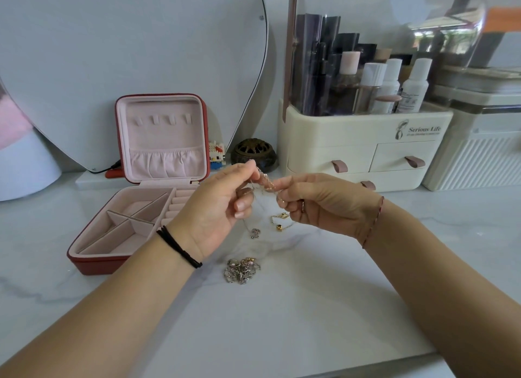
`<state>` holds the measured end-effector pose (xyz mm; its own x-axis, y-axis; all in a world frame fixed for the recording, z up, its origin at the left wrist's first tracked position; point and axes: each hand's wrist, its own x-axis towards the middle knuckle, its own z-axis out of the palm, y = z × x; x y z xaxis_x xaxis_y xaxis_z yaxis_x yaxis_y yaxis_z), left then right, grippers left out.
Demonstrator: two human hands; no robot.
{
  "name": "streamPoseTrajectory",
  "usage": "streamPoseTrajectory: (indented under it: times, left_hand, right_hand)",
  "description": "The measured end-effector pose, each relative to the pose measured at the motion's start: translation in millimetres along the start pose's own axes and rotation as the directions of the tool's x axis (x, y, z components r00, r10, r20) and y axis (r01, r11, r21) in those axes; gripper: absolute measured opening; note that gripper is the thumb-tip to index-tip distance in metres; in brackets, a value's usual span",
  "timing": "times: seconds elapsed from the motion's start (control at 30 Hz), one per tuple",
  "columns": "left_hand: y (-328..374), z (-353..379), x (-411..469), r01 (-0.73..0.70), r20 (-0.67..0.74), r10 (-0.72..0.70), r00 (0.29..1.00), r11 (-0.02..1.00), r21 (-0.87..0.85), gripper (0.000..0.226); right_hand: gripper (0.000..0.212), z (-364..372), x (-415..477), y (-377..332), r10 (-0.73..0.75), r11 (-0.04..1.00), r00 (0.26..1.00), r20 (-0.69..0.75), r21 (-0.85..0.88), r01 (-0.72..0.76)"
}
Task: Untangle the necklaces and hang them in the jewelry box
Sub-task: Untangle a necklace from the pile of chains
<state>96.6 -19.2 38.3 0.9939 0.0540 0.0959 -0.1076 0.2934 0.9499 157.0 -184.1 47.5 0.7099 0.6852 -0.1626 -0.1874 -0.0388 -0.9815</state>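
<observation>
Both hands are raised just above the white marble-patterned bench (310, 307), working a tangle of fine necklaces (266, 184) stretched between them. The left hand (217, 208) pinches the chains at the top between thumb and forefinger, its other fingers (244, 204) curled in toward the palm; a black hair tie (179, 246) circles that wrist. The right hand (324, 202) nips the same knot from the other side with thumb and forefinger, the rest of its fingers folded narrow, and a thin red cord (372, 222) sits around its wrist. From the knot, loose ends hang down: a silver pendant (255, 233) below the left hand, and a gold charm and bead (279, 222) below the right, both dangling clear of the bench.

Directly under the hands, a second heap of silver and gold jewelry (242, 269) lies on the bench, apart from the held chains.

The red jewelry box (93, 262) stands open to the left, its pink lid upright with four small hooks (162, 120) in a row and a gathered pocket beneath; no chain hangs from them. Its tray is split into compartments with ring rolls along the right side. Behind it leans a heart-shaped mirror (141, 39). A cream cosmetics organiser (363, 129) with bottles stands at the right rear.
</observation>
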Motion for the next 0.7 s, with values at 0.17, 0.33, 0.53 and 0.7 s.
streamPoseTrajectory:
  times: [0.17,0.33,0.53,0.7]
  left_hand:
    - [0.6,-0.6,-0.5,0.032,0.03,-0.031,0.999,0.998,-0.055,0.021]
    - [-3.9,-1.0,-0.3,0.043,0.034,-0.045,0.998,0.998,0.044,0.019]
    - [-3.2,-1.6,-2.1,0.066,0.01,-0.069,0.998,0.983,0.172,0.018]
    - [-3.2,0.6,-4.9,0.082,0.032,-0.096,0.995,0.952,0.295,0.026]
  right_hand:
    - [0.023,0.4,-0.6,-1.7,0.03,0.999,0.999,-0.021,0.021,-0.03]
    - [0.025,-5.0,1.0,-1.3,0.046,0.985,0.999,0.007,0.166,-0.046]
    - [0.015,-7.6,2.3,-0.2,-0.023,0.908,0.998,0.058,0.419,-0.003]
    - [0.013,-6.5,0.7,-2.9,-0.024,0.904,0.999,0.037,0.427,0.006]
